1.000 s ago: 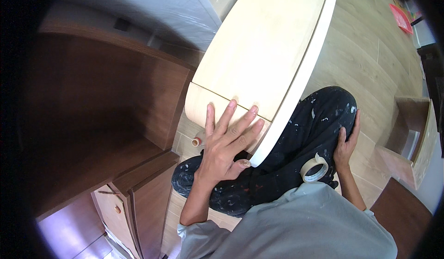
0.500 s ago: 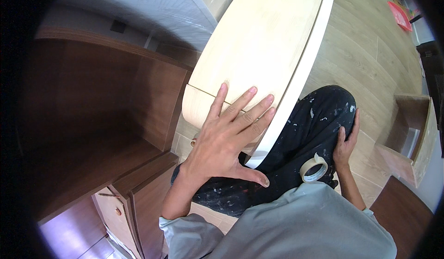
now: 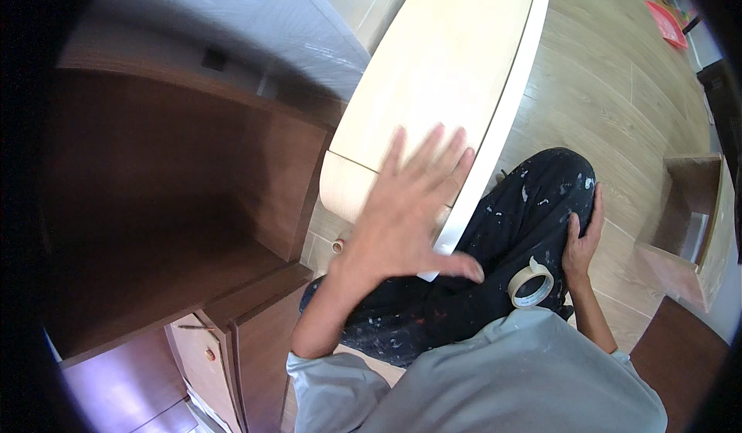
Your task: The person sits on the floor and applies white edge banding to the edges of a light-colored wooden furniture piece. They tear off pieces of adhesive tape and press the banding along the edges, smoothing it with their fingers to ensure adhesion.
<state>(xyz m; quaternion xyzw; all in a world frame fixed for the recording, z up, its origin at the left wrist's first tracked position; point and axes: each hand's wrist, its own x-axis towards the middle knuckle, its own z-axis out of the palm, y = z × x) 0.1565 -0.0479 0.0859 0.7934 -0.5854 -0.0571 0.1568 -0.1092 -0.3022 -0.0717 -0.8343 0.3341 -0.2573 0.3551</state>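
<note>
My left hand (image 3: 406, 213), fingers spread and slightly blurred, is over the near end of a pale wood bench-like piece (image 3: 440, 54); whether the palm touches it cannot be told. A white strip (image 3: 510, 108) runs along the right side of that piece, and a thin seam crosses near its end. My right hand (image 3: 581, 246) lies open against the side of my knee, thumb apart, holding nothing. A roll of masking tape (image 3: 515, 289) with a loose end sits at my lap, in front of the grey-green shirt.
A dark brown open cabinet (image 3: 185, 162) stands at left. Below it is a drawer front with a small knob (image 3: 209, 354). Plastic sheeting (image 3: 232, 15) covers a surface behind. On the right are an open wooden drawer box (image 3: 680, 232), a brown panel (image 3: 680, 363) and a red dustpan-like thing (image 3: 666, 25).
My left hand has shifted slightly right and is blurred now. The whole view has also moved a little. My right hand stays at the knee.
</note>
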